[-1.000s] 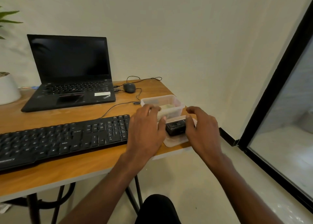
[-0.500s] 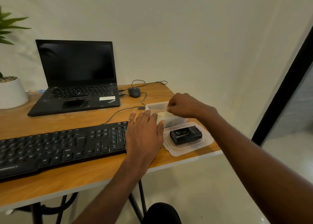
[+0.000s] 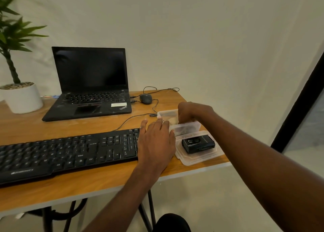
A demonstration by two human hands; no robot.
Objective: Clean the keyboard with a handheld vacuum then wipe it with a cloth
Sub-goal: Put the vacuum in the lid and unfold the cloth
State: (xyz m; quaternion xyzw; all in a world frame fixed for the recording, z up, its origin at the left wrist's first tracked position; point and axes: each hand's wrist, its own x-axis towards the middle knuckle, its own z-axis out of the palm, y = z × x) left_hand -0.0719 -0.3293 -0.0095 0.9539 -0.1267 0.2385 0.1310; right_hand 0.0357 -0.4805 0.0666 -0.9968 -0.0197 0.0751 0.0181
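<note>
A black keyboard [image 3: 66, 152] lies along the front of the wooden desk [image 3: 87, 184]. My left hand [image 3: 156, 144] rests flat, fingers apart, at the keyboard's right end against a clear plastic container [image 3: 189, 126]. My right hand [image 3: 191, 112] reaches down into that container, fingers curled; what they touch is hidden. Something pale [image 3: 172, 120] lies inside the container. In front of it, a small black handheld vacuum [image 3: 198, 143] sits on the container's clear lid [image 3: 201, 159].
A black laptop [image 3: 89, 84] stands open at the back, with a wired mouse [image 3: 145, 98] and its cable to the right. A potted plant [image 3: 19, 95] stands at the back left. The desk's right edge [image 3: 226, 159] drops off beside the lid.
My right hand let go of the black vacuum on the lid and moved back into the clear container. My left hand shifted from the container to lie flat by the keyboard's end.
</note>
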